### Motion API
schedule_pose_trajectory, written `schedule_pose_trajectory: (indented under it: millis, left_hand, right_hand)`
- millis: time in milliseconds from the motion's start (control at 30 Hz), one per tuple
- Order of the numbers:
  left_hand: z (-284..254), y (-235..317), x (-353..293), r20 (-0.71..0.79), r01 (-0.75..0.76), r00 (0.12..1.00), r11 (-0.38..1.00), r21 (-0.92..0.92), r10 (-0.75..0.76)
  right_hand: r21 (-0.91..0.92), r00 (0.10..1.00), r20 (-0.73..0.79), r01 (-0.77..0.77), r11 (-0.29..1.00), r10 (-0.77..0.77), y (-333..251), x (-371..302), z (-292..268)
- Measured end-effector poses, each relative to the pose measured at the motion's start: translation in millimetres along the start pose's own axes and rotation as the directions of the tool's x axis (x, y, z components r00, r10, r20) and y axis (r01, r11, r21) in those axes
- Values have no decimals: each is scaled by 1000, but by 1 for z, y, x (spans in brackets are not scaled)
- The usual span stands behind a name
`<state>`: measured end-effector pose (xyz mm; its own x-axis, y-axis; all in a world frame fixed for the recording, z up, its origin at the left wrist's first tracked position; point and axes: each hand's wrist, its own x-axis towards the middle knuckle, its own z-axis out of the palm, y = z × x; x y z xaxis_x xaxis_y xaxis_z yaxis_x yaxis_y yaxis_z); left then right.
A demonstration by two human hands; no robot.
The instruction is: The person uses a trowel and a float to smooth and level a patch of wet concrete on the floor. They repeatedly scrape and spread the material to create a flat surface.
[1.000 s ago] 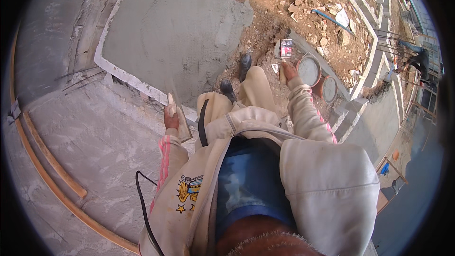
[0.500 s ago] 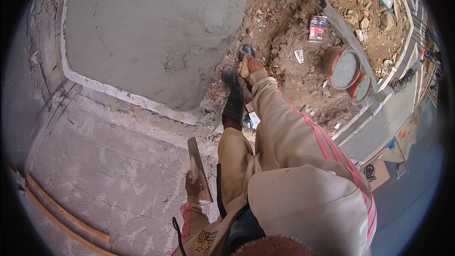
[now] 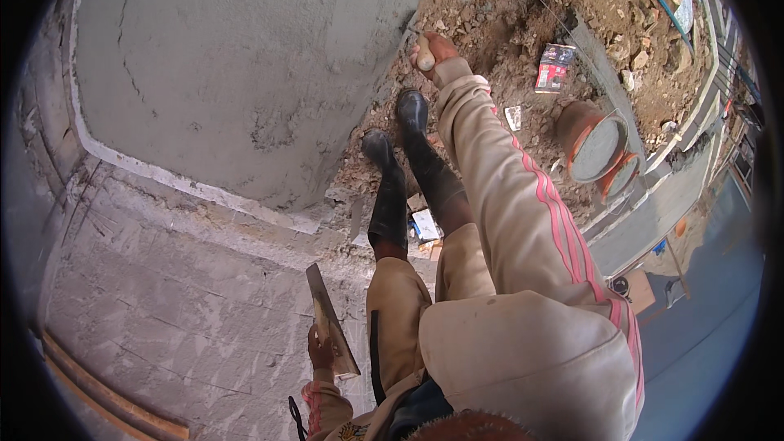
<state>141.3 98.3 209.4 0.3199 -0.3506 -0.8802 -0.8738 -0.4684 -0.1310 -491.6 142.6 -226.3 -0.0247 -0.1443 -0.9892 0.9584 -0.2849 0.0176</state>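
Note:
My right hand (image 3: pixel 442 48) reaches far forward, its fingers wrapped round the light wooden handle of a trowel (image 3: pixel 425 58). The small dark blade is barely visible, pointing at the edge of the smooth grey wet concrete (image 3: pixel 245 65), where it meets the rubble. Down by my left thigh, my left hand (image 3: pixel 321 352) grips a long rectangular finishing trowel (image 3: pixel 343 351) by its pale handle. That flat blade is held clear of the concrete. My black rubber boots (image 3: pixel 412 110) stand between the two hands, on the rubble beside the slab.
Two orange buckets (image 3: pixel 578 126) of grey mix stand on the dirt at right. Near them lie a red packet (image 3: pixel 554 69) and a blue bar (image 3: pixel 665 12). A taut string crosses the rubble. A pale raised border (image 3: pixel 204 186) edges the slab; timber strips (image 3: pixel 114 396) lie lower left.
My right hand has moved farther forward with its trowel, to the concrete's edge. The view has shifted, showing more of both boots. The left hand keeps its finishing trowel low.

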Motion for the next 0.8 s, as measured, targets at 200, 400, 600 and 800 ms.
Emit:
schedule_pose_trajectory:
  millis: [200, 400, 600, 800]
  left_hand:
    - [6, 26, 24, -25, -82, 996, 996, -35, 82]
    - [16, 52, 26, -23, -177, 984, 981, -75, 175]
    - [29, 35, 32, -40, -154, 988, 976, -154, 150]
    - [38, 54, 30, -76, -134, 989, 981, -142, 124]
  right_hand:
    - [-372, 983, 106, 179, 911, -150, 6, -22, 19]
    - [-457, 979, 101, 205, 866, -179, 71, -116, -3]
    - [-496, 822, 161, 546, 676, -546, 11, -101, 15]
    - [-569, 605, 204, 713, 410, -769, -13, -101, 59]
